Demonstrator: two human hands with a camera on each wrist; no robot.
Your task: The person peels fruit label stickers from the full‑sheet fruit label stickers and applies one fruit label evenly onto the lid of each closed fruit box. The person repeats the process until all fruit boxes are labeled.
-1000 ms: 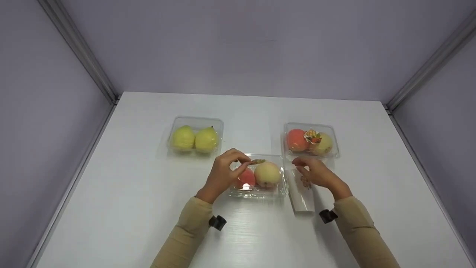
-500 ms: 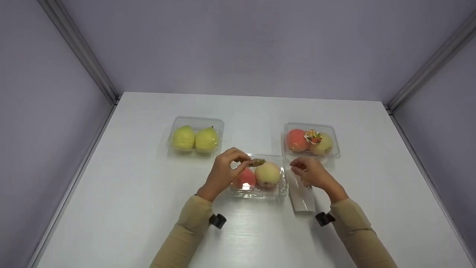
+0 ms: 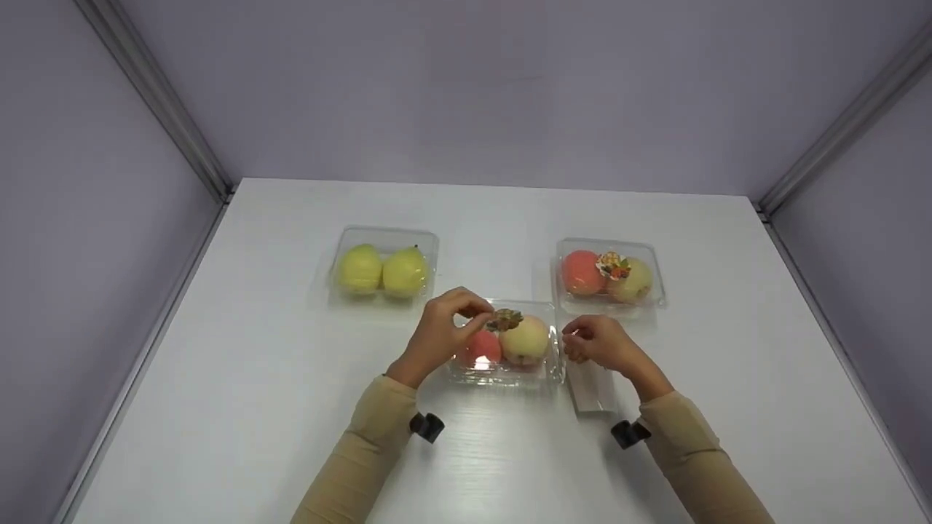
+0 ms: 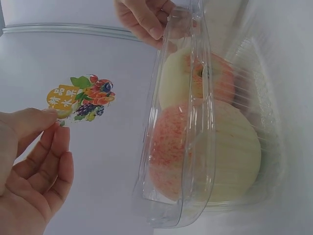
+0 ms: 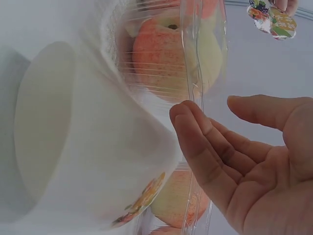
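The left hand pinches a colourful fruit sticker just above the clear plastic box of two apples, seemingly to label its lid; the right hand, fingers loosely curled, steadies the box's right edge.

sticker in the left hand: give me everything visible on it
The sticker is a small flat label with an irregular die-cut outline, printed with coloured fruit, green leaves and an orange patch bearing characters. It looks like thin glossy paper or film. The left hand pinches one edge in its grip, holding it in the air above the clear fruit box, touching nothing else.
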